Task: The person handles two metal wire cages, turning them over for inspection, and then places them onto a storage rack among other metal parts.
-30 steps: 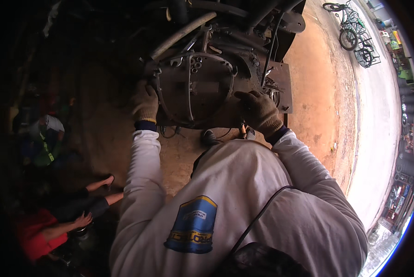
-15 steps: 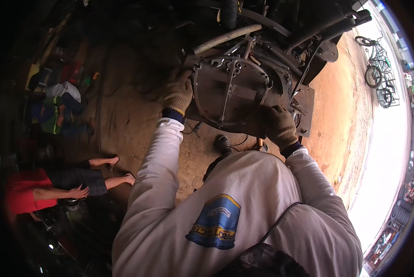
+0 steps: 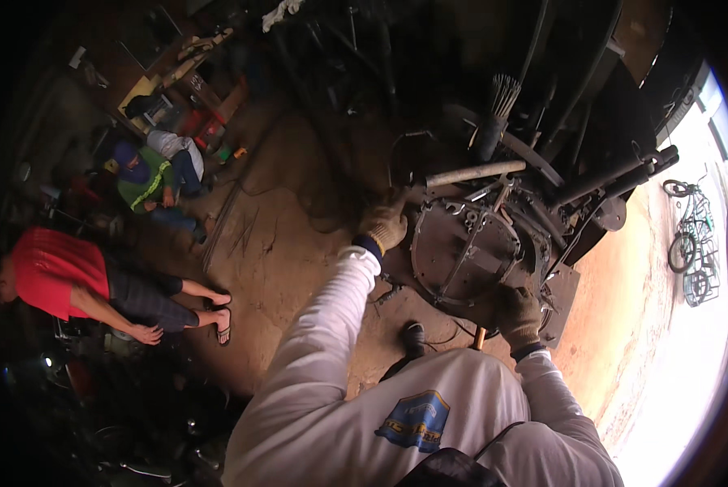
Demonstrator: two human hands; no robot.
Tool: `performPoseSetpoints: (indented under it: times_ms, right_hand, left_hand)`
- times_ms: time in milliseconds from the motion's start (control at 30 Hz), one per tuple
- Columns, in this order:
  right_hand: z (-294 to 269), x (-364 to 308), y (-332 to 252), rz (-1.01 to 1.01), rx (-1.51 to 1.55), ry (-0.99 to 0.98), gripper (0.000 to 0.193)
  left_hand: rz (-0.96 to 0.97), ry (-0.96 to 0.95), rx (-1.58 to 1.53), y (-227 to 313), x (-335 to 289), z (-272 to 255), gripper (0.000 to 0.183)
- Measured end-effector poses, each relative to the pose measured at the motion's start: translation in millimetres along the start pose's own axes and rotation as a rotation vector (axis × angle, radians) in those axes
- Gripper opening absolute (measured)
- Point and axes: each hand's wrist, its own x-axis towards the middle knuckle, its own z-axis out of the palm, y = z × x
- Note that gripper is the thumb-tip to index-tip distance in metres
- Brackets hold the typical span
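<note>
In front of me lies a rounded metal frame (image 3: 519, 243) with a bar across its middle, on a dark metal work surface. My left hand (image 3: 384, 227), in a tan knitted glove, is at the frame's left edge with its fingers curled; the fingertips sink into shadow. At the near right edge of the frame my right hand (image 3: 519, 315), gloved the same way, is closed in a fist shape. What either hand grips is hidden. Several nuts or rings (image 3: 471, 221) lie at the far part of the frame. Just beyond it is a pale wooden handle (image 3: 473, 174).
Beyond the handle, a dark holder (image 3: 487, 138) carries a bundle of thin rods (image 3: 506, 93). Dark bars and tubes (image 3: 615, 178) crowd the far right. A person in red (image 3: 60, 272) stands at left; another in green (image 3: 146, 178) sits farther off. Bicycles (image 3: 692, 235) stand outside.
My view has swung left, so the frame and both hands appear farther right and lower. The hands keep nearly the same places beside the frame. The people at left show more fully.
</note>
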Motion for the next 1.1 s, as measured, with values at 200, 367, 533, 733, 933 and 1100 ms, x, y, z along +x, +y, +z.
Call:
performPoseSetpoints:
  times_ms: [200,367,533,733,933,1100]
  right_hand:
    - [-2.0,-0.9,-2.6,-0.007,0.000,-0.090,0.024]
    - [-10.2,-2.1,8.4,-0.149,0.026,-0.083,0.024]
    - [2.0,-2.2,32.7,-0.189,0.045,-0.214,0.027]
    - [-27.6,-2.2,8.5,-0.141,0.178,-0.218,0.027]
    - [-19.8,-5.6,23.0,-0.106,0.172,-0.228,0.032]
    - [-29.8,-10.0,15.2,-0.103,0.208,-0.199,0.032]
  left_hand:
    - [0.067,0.284,-0.362,-7.2,-39.1,16.2,0.042]
    - [-0.169,0.647,-0.538,-15.6,-120.8,40.5,0.032]
    - [-0.452,0.247,-0.451,-19.0,-247.2,80.2,0.035]
    - [-0.313,-0.335,-0.122,-41.3,-411.6,165.2,0.037]
    - [-0.190,-0.674,-0.099,-35.2,-535.4,192.1,0.032]
    - [-0.289,-0.653,-0.207,-48.0,-596.7,201.9,0.030]
